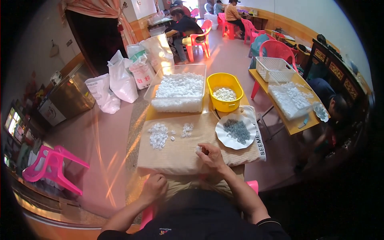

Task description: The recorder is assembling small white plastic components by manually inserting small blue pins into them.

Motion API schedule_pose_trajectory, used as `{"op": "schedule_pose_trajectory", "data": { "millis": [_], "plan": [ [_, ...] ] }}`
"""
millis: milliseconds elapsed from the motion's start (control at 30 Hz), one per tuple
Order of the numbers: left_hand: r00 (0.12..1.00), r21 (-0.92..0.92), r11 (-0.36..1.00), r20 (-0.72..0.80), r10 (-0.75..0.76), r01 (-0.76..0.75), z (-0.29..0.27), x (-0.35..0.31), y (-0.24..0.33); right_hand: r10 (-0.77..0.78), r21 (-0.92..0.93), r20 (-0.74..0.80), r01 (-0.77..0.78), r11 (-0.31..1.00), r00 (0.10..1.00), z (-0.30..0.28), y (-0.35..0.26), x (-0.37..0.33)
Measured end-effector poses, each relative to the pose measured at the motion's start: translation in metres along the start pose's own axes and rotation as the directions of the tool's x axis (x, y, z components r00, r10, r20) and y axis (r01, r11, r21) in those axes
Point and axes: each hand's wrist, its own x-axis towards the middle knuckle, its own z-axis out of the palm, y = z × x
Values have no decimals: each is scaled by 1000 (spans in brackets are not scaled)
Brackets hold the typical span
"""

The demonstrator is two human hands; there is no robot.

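Observation:
My right hand [213, 157] is over the front of the cloth-covered table [184, 158], pinching a small white plastic piece [199, 149] between thumb and forefinger. My left hand [155, 187] is curled closed just off the table's front left corner; its fingers hide whatever may be in them. On the beige cloth, a heap of small white ring-like pieces [159, 136] lies at left, with a smaller cluster [187, 130] to its right and a couple of loose ones between. A white scalloped plate [224, 139] at right carries a pile of small grey parts [237, 131].
Behind the cloth stand a clear bin [203, 86] full of white pieces and a yellow tub [226, 107] with cream pieces. White sacks [122, 80] crowd the floor at left, near a pink stool [52, 166]. A side table [298, 124] holds baskets; other people sit working around the room.

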Motion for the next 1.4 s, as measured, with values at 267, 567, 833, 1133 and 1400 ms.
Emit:
{"op": "schedule_pose_trajectory", "data": {
  "millis": [267,567,833,1133,1400],
  "plan": [
    [999,27,1000,-41,16,-15,3,-2,-3,60,-54,30,-58,997,998,0,8,0],
    [999,-61,998,-36,6,-8,-1,-2,-2,-35,-71,-33,32,997,999,5,16,1],
    [999,-44,999,-39,-10,9,-3,-3,0,-26,-71,-30,23,997,999,4,12,0],
    [999,-62,998,-33,-33,31,-1,-4,-2,-15,-62,-17,14,998,1000,4,10,0],
    [998,-83,995,-41,-51,48,-2,-5,-4,20,-69,-4,-20,997,1000,5,4,0]
  ]
}}
